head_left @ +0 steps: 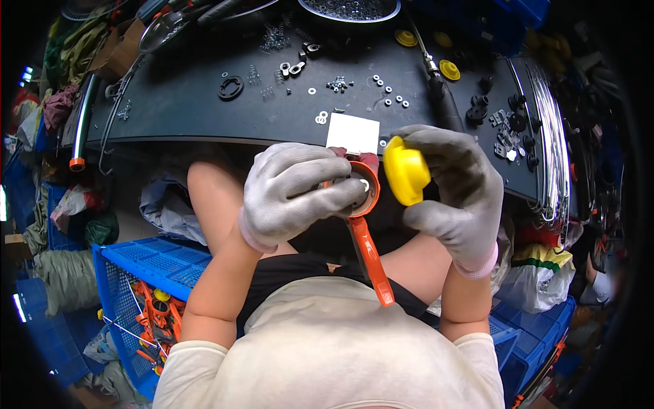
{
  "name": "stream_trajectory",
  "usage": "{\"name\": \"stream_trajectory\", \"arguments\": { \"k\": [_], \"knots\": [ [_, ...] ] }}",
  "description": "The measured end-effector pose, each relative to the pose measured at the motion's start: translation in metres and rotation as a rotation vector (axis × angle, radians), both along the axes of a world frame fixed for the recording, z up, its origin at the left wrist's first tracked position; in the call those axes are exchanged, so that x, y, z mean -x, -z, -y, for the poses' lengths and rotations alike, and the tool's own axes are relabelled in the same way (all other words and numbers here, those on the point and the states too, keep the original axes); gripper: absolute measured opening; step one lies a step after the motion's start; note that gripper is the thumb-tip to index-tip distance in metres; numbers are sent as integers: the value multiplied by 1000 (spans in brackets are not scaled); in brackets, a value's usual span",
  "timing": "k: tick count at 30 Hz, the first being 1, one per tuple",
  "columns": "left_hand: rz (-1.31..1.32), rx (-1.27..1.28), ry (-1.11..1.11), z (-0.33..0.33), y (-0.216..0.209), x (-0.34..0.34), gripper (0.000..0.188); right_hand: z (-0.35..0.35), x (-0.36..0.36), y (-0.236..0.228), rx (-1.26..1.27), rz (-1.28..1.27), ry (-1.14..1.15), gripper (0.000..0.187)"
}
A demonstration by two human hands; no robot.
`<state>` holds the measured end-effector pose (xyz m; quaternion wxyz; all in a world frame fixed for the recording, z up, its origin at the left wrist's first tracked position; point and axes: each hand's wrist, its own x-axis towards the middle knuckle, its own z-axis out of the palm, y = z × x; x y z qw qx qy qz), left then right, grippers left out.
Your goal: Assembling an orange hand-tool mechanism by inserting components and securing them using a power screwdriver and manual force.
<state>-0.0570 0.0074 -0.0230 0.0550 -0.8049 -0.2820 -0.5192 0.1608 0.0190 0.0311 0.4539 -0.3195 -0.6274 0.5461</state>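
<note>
Both hands wear pale grey work gloves. At the table's front edge, an orange ring-headed part [372, 252] has its long handle slanting down toward my body. My left hand [293, 194] is closed at the ring's left side, thumb and fingertips at its opening, where a small pale piece [366, 185] shows. What else those fingertips hold is hidden. Just right of the ring, my right hand [460, 194] grips a yellow round stepped cap [407, 172] between thumb and fingers, tilted on edge and apart from the orange part. A dark red piece [368, 161] shows behind the ring.
On the dark worktable [184, 102] lie a white block [353, 132], washers [321, 118], screws [338, 84], springs [274, 39], a black ring [230, 86] and yellow caps [449, 69]. Metal rods [550, 146] hang at right. A blue crate [112, 286] with orange parts stands at left.
</note>
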Motion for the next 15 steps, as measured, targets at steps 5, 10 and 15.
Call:
{"name": "stream_trajectory", "arguments": {
  "k": [5,10,15],
  "knots": [
    [542,624,182,21,-13,-27,42,-4,11,2,-561,566,-10,50],
    [350,736,91,26,-13,-32,39,-31,-15,-4,-218,518,-68,30],
    [242,543,-62,23,-2,-52,37,-117,-19,65,-508,1383,355,22]
  ]
}}
